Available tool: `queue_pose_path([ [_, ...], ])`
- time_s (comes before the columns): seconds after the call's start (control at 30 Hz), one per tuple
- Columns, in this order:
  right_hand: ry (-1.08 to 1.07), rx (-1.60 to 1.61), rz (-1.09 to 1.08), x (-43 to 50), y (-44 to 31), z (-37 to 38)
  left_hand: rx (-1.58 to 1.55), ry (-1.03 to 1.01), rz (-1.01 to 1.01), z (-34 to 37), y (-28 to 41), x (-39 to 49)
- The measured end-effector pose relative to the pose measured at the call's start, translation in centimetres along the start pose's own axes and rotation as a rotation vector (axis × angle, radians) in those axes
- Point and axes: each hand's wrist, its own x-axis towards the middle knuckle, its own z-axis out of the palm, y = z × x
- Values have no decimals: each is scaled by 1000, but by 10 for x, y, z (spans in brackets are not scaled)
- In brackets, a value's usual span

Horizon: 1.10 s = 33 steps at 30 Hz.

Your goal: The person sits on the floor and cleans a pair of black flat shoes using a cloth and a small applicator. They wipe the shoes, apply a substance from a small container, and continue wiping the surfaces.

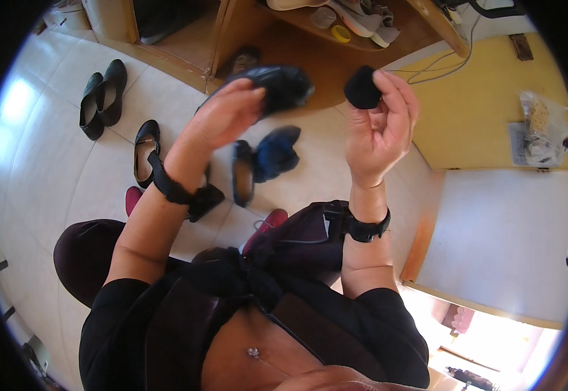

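My left hand (232,110) grips a black shoe (284,88), blurred and raised above the floor. To its right, my right hand (384,122) pinches a small dark rounded pad (363,88), perhaps a sponge or brush, between thumb and fingers. A gap separates pad and shoe. Below them on the tiles rest a black flat shoe (243,173) and a crumpled dark blue cloth or bag (276,154). A black shoe with a pale insole (144,156) lies left of my left forearm, which partly hides another black object (206,201).
A pair of black flats (103,100) stands on the tiled floor (39,161) at left. Ahead, a wooden cabinet (308,73) holds grey sneakers (360,19) and a yellow lid (341,33). A yellow panel (470,117) with a loose cable (440,76) is at right.
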Motion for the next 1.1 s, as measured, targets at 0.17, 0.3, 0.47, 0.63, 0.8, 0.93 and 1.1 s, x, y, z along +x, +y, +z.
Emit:
queue_pose_path([
  [0.17, -172, 361, 543, -7, 10, 13, -18, -28, 40, 15, 4, -2],
  [0.3, -190, 352, 576, -13, 17, 20, -14, -39, 26, 22, 5, -2],
  [0.47, -148, 276, 542, -16, 26, 23, 50, 95, -27, 27, 2, -1],
  [0.63, -124, 306, 554, -17, 27, 25, 12, 68, -11, 35, 1, -4],
  [0.8, -38, 288, 482, -16, 21, 26, 100, 69, -9, 36, -3, -6],
  [0.93, -108, 91, 276, -13, 20, 26, 383, 113, 57, 36, -9, -6],
  [1.1, -132, 155, 375, -12, 16, 26, 622, 197, 75, 43, -7, -10],
])
